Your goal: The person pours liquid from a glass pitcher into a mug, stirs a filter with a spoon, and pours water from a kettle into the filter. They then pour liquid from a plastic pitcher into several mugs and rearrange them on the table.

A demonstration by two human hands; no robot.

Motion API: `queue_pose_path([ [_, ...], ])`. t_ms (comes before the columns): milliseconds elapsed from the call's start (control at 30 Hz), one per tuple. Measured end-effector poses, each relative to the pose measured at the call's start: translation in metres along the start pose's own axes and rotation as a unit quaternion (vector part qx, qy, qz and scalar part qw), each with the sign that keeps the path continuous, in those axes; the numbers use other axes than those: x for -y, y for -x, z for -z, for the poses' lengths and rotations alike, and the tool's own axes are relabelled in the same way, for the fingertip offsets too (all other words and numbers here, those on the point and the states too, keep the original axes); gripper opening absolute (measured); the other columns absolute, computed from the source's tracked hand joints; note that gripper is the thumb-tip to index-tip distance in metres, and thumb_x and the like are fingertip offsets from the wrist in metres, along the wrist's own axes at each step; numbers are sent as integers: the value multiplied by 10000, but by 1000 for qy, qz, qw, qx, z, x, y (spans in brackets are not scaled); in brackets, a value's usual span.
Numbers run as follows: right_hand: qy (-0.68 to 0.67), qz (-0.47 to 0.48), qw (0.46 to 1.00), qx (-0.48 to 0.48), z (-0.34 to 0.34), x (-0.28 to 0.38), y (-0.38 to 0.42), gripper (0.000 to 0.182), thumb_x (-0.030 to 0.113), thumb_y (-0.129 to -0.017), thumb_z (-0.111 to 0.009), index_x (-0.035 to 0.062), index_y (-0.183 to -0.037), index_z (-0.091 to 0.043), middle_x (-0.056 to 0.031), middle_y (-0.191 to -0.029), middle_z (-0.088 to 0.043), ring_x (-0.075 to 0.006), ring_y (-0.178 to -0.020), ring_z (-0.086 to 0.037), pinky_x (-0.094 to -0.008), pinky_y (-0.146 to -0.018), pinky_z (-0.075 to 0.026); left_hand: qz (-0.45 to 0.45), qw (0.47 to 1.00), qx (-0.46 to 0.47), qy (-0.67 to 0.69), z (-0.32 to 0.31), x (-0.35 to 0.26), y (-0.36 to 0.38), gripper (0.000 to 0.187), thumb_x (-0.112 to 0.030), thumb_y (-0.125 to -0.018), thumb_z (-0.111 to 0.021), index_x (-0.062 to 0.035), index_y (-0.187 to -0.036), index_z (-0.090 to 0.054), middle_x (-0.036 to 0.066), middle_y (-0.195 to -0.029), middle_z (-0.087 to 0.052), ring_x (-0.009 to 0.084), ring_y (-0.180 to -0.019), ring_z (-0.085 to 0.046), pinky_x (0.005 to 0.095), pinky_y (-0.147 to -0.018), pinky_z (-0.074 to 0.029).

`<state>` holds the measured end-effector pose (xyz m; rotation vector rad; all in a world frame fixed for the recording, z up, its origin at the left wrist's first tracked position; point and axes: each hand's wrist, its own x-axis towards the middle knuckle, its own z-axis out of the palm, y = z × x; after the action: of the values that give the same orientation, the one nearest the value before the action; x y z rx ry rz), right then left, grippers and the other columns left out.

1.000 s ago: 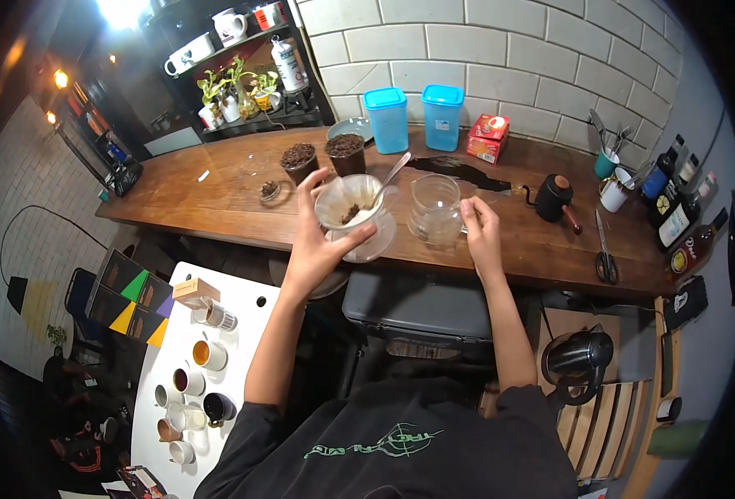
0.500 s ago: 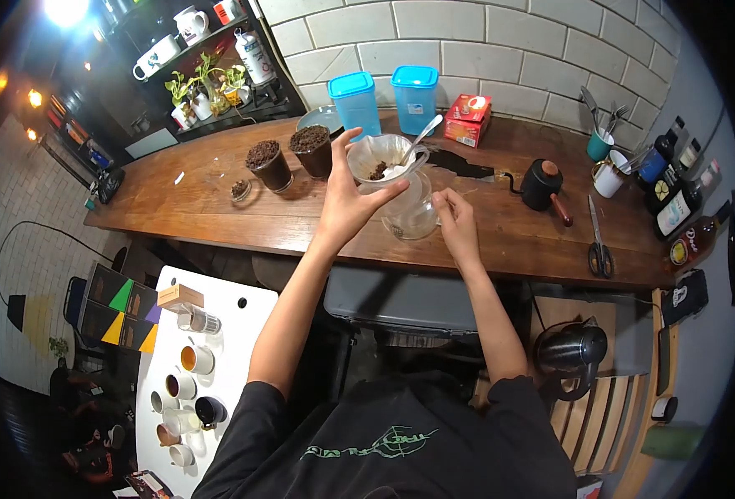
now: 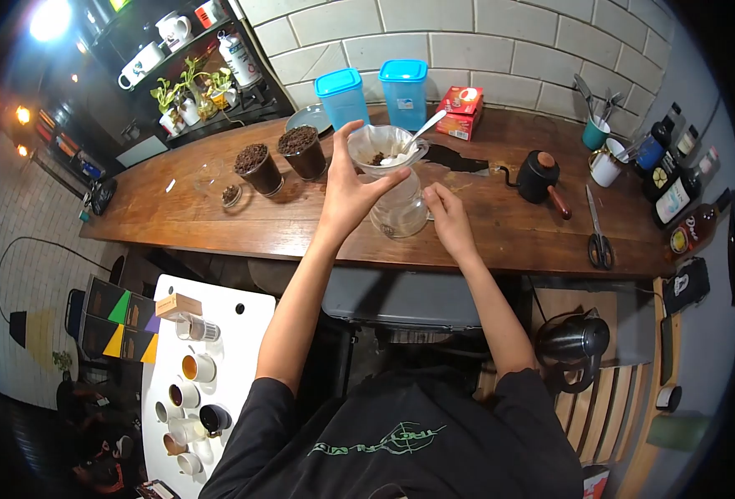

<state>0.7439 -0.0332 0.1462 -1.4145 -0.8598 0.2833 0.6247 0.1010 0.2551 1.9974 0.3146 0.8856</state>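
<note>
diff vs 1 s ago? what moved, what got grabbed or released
The left hand carried the dripper, spoon inside, from beside the glass carafe to on top of it, and still grips it. The right hand stays at the carafe's side. Nothing released. The soil cups, blue tubs and kettle stayed put.

Dripper [image 3: 381, 150] now atop glass server [image 3: 400, 212], off the counter.
</note>
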Motion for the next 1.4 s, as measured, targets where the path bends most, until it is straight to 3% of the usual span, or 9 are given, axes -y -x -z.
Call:
queue_pose_path([
  [267, -5, 5, 1000, 8, -2, -7, -6, 345, 302, -1043, -495, -1, -882, -521, -54, -726, -483, -127, -715, -448, -301, -670, -401, 12, 1000, 17, 18, -5, 11, -5, 853, -182, -750, -876, -62, -1408, -347, 179, -1277, -534, 237, -1143, -603, 372, -950, -547],
  [467, -1, -17, 999, -46, 6, 14, 5, 274, 251, -1032, -509, 4, -919, -539, -100, -782, -565, -239, -735, -559, -346, -718, -446, -9, 999, 6, 33, -7, 19, -2, 923, -204, -724, -892, -53, -1427, -313, 199, -1276, -538, 267, -1170, -591, 395, -989, -513],
  [533, 176, 160, 952, -191, 23, 45, 20, 186, 186, -998, -547, 13, -930, -557, -123, -848, -584, -297, -780, -580, -372, -749, -458, -24, 999, -9, 19, -8, 18, 1, 953, -234, -705, -903, -47, -1427, -310, 219, -1265, -554, 288, -1175, -590, 418, -1006, -493],
  [633, 336, 192, 873, -298, 83, 76, 41, 126, 136, -974, -546, 21, -922, -555, -114, -892, -558, -284, -873, -553, -399, -791, -444, -35, 998, -19, 52, -10, 26, 2, 1006, -230, -700, -906, -59, -1454, -261, 232, -1329, -504, 301, -1225, -557, 423, -1051, -455],
  [867, 438, -15, 851, -291, 213, 48, 27, 330, 335, -1014, -540, 9, -1035, -584, -90, -814, -561, -226, -754, -578, -389, -720, -473, -45, 998, -25, 20, -13, 35, 18, 1104, -224, -696, -901, -32, -1506, -177, 233, -1413, -434, 317, -1294, -498, 428, -1098, -410],
  [933, 251, -264, 923, -127, 226, 43, 20, 480, 494, -1018, -487, 31, -1066, -600, -53, -730, -590, -153, -618, -597, -305, -552, -475, -49, 998, -31, 12, -16, 37, 17, 1118, -225, -697, -900, -28, -1513, -163, 234, -1407, -444, 316, -1291, -503, 425, -1098, -410],
  [1067, 74, -288, 953, -60, 233, 35, 17, 581, 584, -998, -467, 19, -1040, -593, -53, -697, -599, -89, -512, -567, -205, -422, -397, -52, 998, -35, -16, -21, 33, 15, 1110, -214, -732, -879, -6, -1525, -131, 229, -1391, -476, 301, -1284, -515, 415, -1092, -413],
  [1233, -3, -317, 948, -23, 229, 40, 13, 501, 531, -1007, -493, 37, -998, -578, -7, -632, -528, -68, -457, -472, -215, -384, -309, -44, 998, -38, -24, -22, 30, 17, 1060, -210, -768, -856, 6, -1520, -141, 220, -1396, -480, 295, -1291, -513, 404, -1088, -415],
  [1400, -98, -315, 944, -11, 226, 28, 9, 356, 412, -1025, -512, 75, -910, -528, 60, -576, -384, -41, -405, -298, -227, -377, -200, -50, 997, -41, -36, -23, 52, 22, 812, -236, -774, -847, 26, -1389, -387, 194, -1292, -504, 319, -1223, -523, 420, -1043, -418],
])
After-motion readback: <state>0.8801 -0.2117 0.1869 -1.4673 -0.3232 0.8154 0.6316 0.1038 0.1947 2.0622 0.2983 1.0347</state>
